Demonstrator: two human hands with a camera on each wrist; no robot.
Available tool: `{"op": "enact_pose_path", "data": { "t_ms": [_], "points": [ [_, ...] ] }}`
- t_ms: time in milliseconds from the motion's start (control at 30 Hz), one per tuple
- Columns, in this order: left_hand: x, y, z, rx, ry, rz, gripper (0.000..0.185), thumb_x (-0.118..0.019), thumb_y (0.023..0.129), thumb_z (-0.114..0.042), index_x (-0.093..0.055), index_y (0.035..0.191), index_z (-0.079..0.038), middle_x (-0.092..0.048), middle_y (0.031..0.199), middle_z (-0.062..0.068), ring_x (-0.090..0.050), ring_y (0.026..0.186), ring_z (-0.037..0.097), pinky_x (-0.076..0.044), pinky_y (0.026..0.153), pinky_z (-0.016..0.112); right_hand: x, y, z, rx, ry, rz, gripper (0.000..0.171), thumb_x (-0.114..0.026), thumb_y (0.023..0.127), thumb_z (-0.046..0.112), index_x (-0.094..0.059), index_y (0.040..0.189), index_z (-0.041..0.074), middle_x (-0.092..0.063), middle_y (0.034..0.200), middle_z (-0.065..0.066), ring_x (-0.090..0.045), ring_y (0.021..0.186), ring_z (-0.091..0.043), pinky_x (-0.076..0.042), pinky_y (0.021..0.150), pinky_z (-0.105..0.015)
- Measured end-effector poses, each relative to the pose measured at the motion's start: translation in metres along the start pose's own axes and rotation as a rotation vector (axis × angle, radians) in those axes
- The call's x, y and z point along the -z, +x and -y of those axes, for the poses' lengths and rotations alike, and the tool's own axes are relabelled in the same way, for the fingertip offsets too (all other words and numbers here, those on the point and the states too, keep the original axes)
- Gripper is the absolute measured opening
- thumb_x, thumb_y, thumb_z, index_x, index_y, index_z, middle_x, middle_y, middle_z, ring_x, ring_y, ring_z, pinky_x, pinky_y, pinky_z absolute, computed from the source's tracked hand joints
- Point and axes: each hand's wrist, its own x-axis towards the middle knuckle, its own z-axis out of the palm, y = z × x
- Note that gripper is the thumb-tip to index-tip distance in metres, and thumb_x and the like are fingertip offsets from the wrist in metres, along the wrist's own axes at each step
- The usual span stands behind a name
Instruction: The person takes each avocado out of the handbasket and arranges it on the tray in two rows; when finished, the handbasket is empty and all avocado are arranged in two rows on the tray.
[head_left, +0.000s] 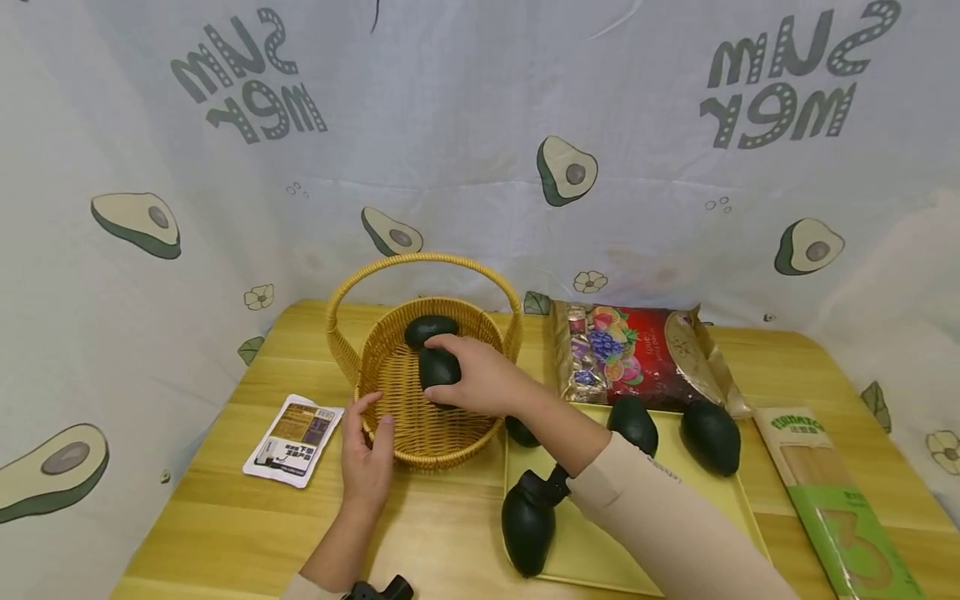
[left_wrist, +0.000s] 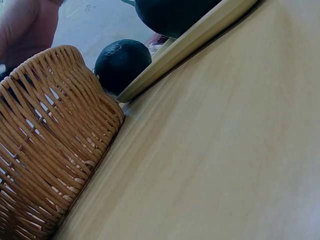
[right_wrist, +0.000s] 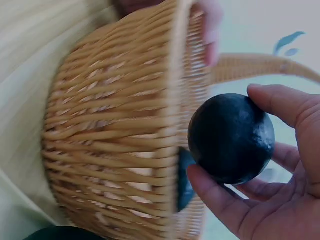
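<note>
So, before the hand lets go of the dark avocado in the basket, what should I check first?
1. Right hand holds the avocado firmly: ok.
2. Avocado is inside the basket rim: ok.
3. Left hand touches the basket rim: ok.
4. Free floor beside the other avocado: ok.
5. Avocado already rests on the floor: cannot tell.

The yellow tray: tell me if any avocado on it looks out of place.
One does. On the yellow tray, the near-left avocado hangs over the rim onto the table. Two others lie fully inside. A fourth is half hidden behind the right hand's wrist.
</note>
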Motion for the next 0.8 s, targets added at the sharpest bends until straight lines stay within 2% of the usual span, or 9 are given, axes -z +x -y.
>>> {"op": "enact_pose_path", "data": {
  "t_ms": [167,267,367,467,600,700,800],
  "points": [
    [-0.001,0.001,-0.002,-0.008,-0.006,-0.003,0.031,-0.049,0.09,0.005,-0.048,0.121,0.004,-0.039,0.129,0.018,-0.03,0.127,0.03,-0.024,0.102,0.041,0.018,-0.026,0.01,0.03,0.056,-0.075,0.067,-0.067,0.079,0.048,-0.04,0.137,0.03,-0.044,0.135,0.007,-0.048,0.113,-0.015,-0.045,0.085,-0.037],
    [-0.002,0.0,-0.002,-0.003,-0.003,-0.002,0.031,-0.049,0.09,0.004,-0.048,0.121,0.004,-0.039,0.128,0.02,-0.032,0.125,0.028,-0.025,0.101,0.04,0.026,-0.041,0.012,0.03,0.1,-0.114,0.066,-0.067,0.079,0.05,-0.041,0.136,0.032,-0.043,0.134,0.011,-0.049,0.111,-0.012,-0.046,0.083,-0.036],
    [-0.001,0.0,-0.002,-0.003,-0.006,-0.008,0.031,-0.049,0.09,0.005,-0.048,0.121,0.006,-0.039,0.129,0.024,-0.029,0.127,0.03,-0.022,0.103,0.045,0.032,-0.055,0.011,0.019,0.171,-0.14,0.065,-0.068,0.078,0.05,-0.041,0.135,0.034,-0.043,0.131,0.013,-0.051,0.106,-0.012,-0.048,0.076,-0.033],
    [0.001,-0.001,-0.003,0.005,0.003,-0.01,0.031,-0.048,0.09,0.004,-0.048,0.121,0.005,-0.039,0.13,0.023,-0.021,0.133,0.031,-0.015,0.106,0.049,0.036,-0.07,0.009,0.007,0.253,-0.165,0.065,-0.069,0.078,0.047,-0.041,0.135,0.034,-0.044,0.128,0.012,-0.05,0.106,-0.016,-0.051,0.067,-0.03],
    [0.001,-0.002,-0.004,0.016,0.005,-0.001,0.032,-0.047,0.091,0.003,-0.047,0.123,0.006,-0.036,0.134,0.022,-0.009,0.137,0.033,-0.008,0.107,0.049,0.039,-0.091,0.003,-0.028,0.339,-0.181,0.066,-0.072,0.078,0.04,-0.039,0.135,0.035,-0.041,0.131,0.009,-0.049,0.11,-0.021,-0.052,0.062,-0.029],
    [0.001,-0.002,0.005,0.024,0.0,0.001,0.032,-0.047,0.091,0.002,-0.047,0.123,0.006,-0.035,0.136,0.022,-0.004,0.137,0.034,-0.005,0.108,0.049,0.041,-0.108,-0.002,-0.055,0.368,-0.187,0.067,-0.073,0.078,0.038,-0.037,0.135,0.036,-0.039,0.133,0.008,-0.048,0.111,-0.023,-0.053,0.063,-0.03],
    [0.002,-0.002,0.019,0.031,0.003,-0.005,0.033,-0.049,0.092,0.0,-0.048,0.124,0.002,-0.036,0.137,0.019,-0.004,0.138,0.032,-0.006,0.108,0.047,0.04,-0.126,-0.009,-0.071,0.371,-0.2,0.068,-0.073,0.078,0.038,-0.036,0.135,0.038,-0.039,0.132,0.006,-0.048,0.111,-0.025,-0.052,0.064,-0.029]
  ]
}}
